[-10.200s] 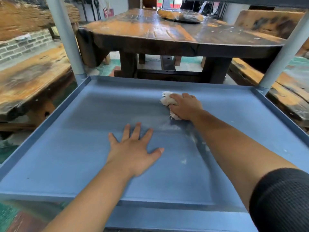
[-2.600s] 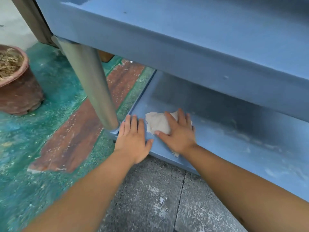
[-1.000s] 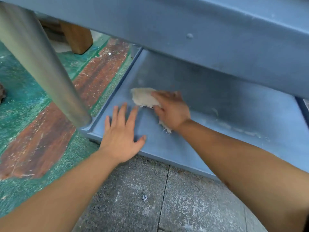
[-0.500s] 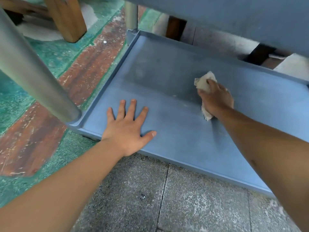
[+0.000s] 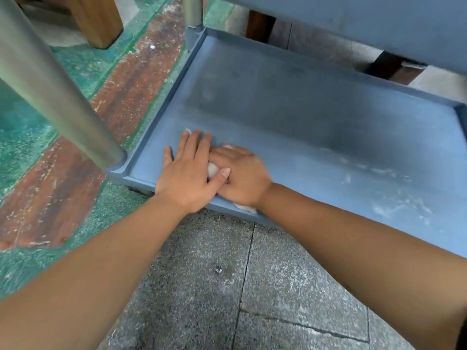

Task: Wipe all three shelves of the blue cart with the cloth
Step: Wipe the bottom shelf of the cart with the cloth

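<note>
- The person is crouching at the bottom shelf [image 5: 303,117] of the blue cart [image 5: 379,21], both hands working near its front left corner, just inside the low front rim.
- The right hand [image 5: 242,178] is lying palm-down on the cloth [image 5: 213,170], fingers pointing left and bent over it so they are holding it bunched against the shelf; only scraps of pale fabric are showing, one between the two hands and one under the wrist at the rim.
- The left hand [image 5: 188,170] is resting flat on the shelf with fingers straight and close together, its thumb crossing onto the right hand (bracing, not gripping anything).
- The cloth is looking light, soft and limp, so it is likely crumpling and sliding under a bare palm; gathering it into a wad under the whole hand seems the better hold than pinching an edge.
- White dusty smears [image 5: 394,198] are lying on the shelf's right side, well apart from the hands, so by my judgement this shelf is not yet finished.
- A grey post [image 5: 63,97] is rising from the corner just beside the left hand.
</note>
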### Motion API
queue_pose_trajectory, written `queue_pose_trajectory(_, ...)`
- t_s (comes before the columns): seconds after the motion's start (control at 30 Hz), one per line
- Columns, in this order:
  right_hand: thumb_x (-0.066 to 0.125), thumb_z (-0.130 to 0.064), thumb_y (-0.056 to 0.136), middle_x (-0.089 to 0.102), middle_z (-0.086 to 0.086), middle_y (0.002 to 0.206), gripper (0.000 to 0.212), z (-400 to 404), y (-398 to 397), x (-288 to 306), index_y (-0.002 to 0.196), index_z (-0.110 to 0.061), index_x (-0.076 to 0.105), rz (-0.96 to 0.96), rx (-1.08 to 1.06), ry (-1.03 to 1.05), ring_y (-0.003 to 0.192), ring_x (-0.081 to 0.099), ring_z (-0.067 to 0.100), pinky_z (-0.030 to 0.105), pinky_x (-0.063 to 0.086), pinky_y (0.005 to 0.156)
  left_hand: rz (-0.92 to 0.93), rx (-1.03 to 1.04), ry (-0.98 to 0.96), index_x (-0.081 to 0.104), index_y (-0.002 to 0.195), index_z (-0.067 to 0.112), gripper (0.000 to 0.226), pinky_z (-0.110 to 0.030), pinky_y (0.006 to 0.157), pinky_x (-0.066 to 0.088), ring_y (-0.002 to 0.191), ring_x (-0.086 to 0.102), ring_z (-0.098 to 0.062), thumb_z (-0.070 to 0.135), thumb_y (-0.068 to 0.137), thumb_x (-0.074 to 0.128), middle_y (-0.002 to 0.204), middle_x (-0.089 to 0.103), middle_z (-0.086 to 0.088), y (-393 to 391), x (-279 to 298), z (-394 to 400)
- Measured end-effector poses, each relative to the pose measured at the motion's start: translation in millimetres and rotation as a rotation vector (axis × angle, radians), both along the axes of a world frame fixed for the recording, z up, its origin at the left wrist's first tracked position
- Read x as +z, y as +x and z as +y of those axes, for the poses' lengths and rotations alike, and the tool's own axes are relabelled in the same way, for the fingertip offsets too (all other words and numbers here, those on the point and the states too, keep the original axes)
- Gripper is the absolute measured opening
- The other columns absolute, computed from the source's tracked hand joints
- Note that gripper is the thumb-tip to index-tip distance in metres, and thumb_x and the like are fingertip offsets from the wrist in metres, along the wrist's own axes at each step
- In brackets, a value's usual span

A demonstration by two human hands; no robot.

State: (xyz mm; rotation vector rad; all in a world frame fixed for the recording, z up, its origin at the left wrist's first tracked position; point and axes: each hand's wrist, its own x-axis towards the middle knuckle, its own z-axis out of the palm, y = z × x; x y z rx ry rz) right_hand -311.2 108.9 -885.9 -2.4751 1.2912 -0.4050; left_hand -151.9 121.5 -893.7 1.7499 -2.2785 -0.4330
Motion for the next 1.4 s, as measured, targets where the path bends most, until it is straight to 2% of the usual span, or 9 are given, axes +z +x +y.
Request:
queue_pose_trajectory(0.1, 0.059, -0.025, 0.079, 0.068, 0.005, 0.118, 0.042, 9.2, -1.9, 1.8, 0.120, -0.014, 0.063, -0.025, -0.011, -0.022, 0.112, 0.060, 0.025, 0.035, 0.036, 0.109, 0.008, -0.031, -0.027, 0.018, 0.149, 0.023, 0.083, -0.061, 0.115, 0.010, 0.148, 0.011, -0.027, 0.072, 0.082, 0.021, 0.160, 0.018, -0.006, -0.3, 0.8, 2.6)
queue_pose_trajectory(0.27, 0.062, -0.018, 0.088, 0.058, 0.008, 0.138, 0.049, 10.6, -13.0, 7.3, 0.136, -0.014, 0.056, -0.023, -0.061, 0.044, 0.128, 0.052, 0.028, 0.041, 0.031, 0.113, -0.036, -0.045, -0.016, -0.005, 0.152, 0.017, 0.095, -0.061, 0.114, 0.013, 0.149, 0.005, -0.026, 0.076, 0.082, 0.018, 0.163, 0.003, -0.008, 0.4, -0.6, 2.6)
queue_pose_trajectory(0.43, 0.056, -0.035, 0.096, 0.051, 0.005, 0.146, 0.049, 7.9, -120.3, 12.1, 0.143, -0.026, 0.048, -0.060, -0.566, 0.013, 0.127, 0.047, 0.037, 0.039, 0.037, 0.104, -0.193, -0.071, -0.010, 0.006, 0.152, 0.018, 0.097, -0.063, 0.109, 0.016, 0.147, 0.008, -0.027, 0.081, 0.079, 0.011, 0.161, 0.011, -0.008, -0.2, -2.5, -1.7)
queue_pose_trajectory(0.6, 0.051, -0.043, 0.089, 0.060, -0.005, 0.135, 0.045, 25.2, -281.5, 23.3, 0.134, -0.036, 0.052, -0.084, -1.189, -0.083, 0.121, 0.055, 0.025, 0.031, 0.041, 0.102, -0.261, -0.083, -0.003, 0.020, 0.145, 0.032, 0.085, -0.067, 0.104, 0.021, 0.143, 0.010, -0.028, 0.082, 0.077, 0.012, 0.155, 0.017, -0.008, -34.1, 3.2, 0.3)
queue_pose_trajectory(0.7, 0.043, -0.049, 0.078, 0.068, 0.005, 0.110, 0.038, 54.0, -346.1, 27.5, 0.110, -0.031, 0.053, -0.056, -1.486, -0.053, 0.106, 0.061, 0.034, 0.034, 0.044, 0.084, -0.257, -0.244, -0.007, 0.017, 0.148, 0.034, 0.086, -0.068, 0.108, 0.013, 0.147, -0.001, -0.026, 0.080, 0.075, 0.010, 0.161, 0.006, -0.006, -79.9, 4.3, 12.9)
queue_pose_trajectory(0.77, 0.045, -0.041, 0.080, 0.066, 0.014, 0.112, 0.037, 71.4, -373.7, 22.9, 0.109, -0.023, 0.056, 0.022, -1.565, 0.003, 0.109, 0.059, 0.039, 0.039, 0.045, 0.089, -0.266, -0.279, 0.021, 0.008, 0.149, 0.035, 0.088, -0.068, 0.110, 0.007, 0.148, -0.008, -0.026, 0.080, 0.074, 0.006, 0.162, -0.002, -0.005, -101.4, 0.9, 21.4)
queue_pose_trajectory(1.0, 0.041, -0.042, 0.090, 0.050, 0.021, 0.136, 0.047, 72.6, -370.9, 1.1, 0.126, -0.015, 0.050, 0.177, -1.539, 0.116, 0.121, 0.046, 0.046, 0.046, 0.036, 0.104, -0.346, -0.293, 0.000, 0.000, 0.150, 0.027, 0.091, -0.068, 0.110, 0.007, 0.148, -0.007, -0.028, 0.081, 0.077, 0.006, 0.163, -0.003, -0.006, -108.1, -12.3, 28.1)
queue_pose_trajectory(1.17, 0.034, -0.045, 0.080, 0.039, 0.014, 0.153, 0.072, 32.1, -305.7, 0.7, 0.147, -0.018, 0.041, 0.110, -1.210, 0.087, 0.138, 0.036, 0.033, 0.037, 0.026, 0.112, -0.341, -0.295, 0.002, 0.006, 0.151, 0.027, 0.092, -0.069, 0.110, 0.008, 0.148, -0.005, -0.030, 0.082, 0.077, 0.007, 0.163, 0.000, -0.007, -108.2, -9.3, 29.5)
queue_pose_trajectory(1.4, 0.041, -0.044, 0.090, 0.040, 0.010, 0.152, 0.059, -14.6, -171.7, -7.4, 0.146, -0.025, 0.039, 0.189, -0.723, 0.078, 0.134, 0.037, 0.037, 0.040, 0.026, 0.112, -0.322, -0.345, 0.038, 0.001, 0.153, 0.025, 0.099, -0.057, 0.115, 0.006, 0.149, -0.007, -0.021, 0.084, 0.074, 0.009, 0.164, -0.005, -0.002, -95.8, -2.9, 23.9)
